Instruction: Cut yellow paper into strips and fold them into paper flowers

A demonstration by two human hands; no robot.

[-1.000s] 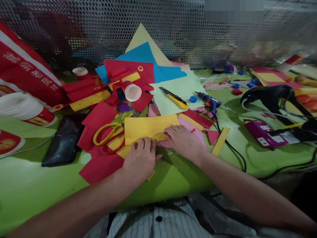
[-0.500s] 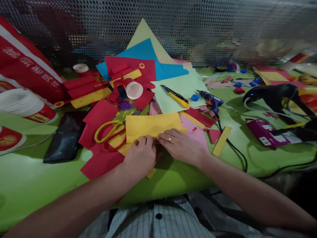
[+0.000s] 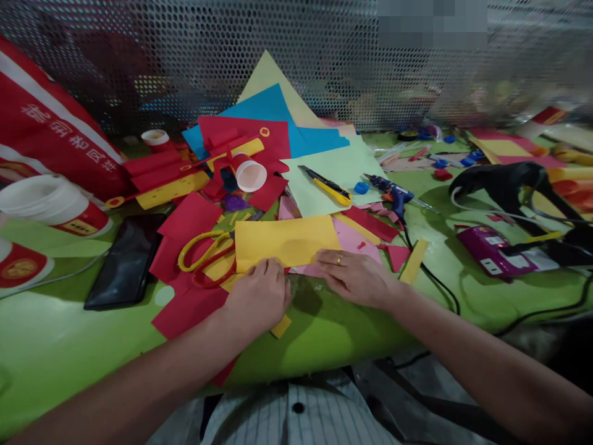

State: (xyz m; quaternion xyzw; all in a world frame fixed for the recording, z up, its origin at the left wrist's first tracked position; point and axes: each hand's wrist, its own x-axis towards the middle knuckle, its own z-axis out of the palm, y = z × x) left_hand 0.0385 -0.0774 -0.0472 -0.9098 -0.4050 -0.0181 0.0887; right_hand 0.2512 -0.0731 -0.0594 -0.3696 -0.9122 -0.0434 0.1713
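A yellow sheet of paper (image 3: 287,238) lies in front of me, its near edge under my fingertips. My left hand (image 3: 262,290) is closed, with curled fingers on the sheet's lower left edge; its thumb is mostly hidden. At the lower right corner, my right hand (image 3: 354,275), wearing a ring, has its fingers pressed together on the paper edge. Scissors with a yellow and a red handle loop (image 3: 207,258) lie left of the sheet, their blades partly covered. Beneath and beside it are red paper pieces (image 3: 189,309) and pink paper (image 3: 359,241).
A yellow-black utility knife (image 3: 327,185) rests on pale green paper (image 3: 306,167). Right of it lie a blue glue gun (image 3: 393,194) and a purple power adapter (image 3: 491,250). A black phone (image 3: 123,262) and paper cups (image 3: 50,201) are at left. A perforated metal panel (image 3: 185,55) stands behind.
My right hand has slid right along the near edge to the corner, away from my left hand. My left hand has stayed nearly in place. The view has shifted slightly.
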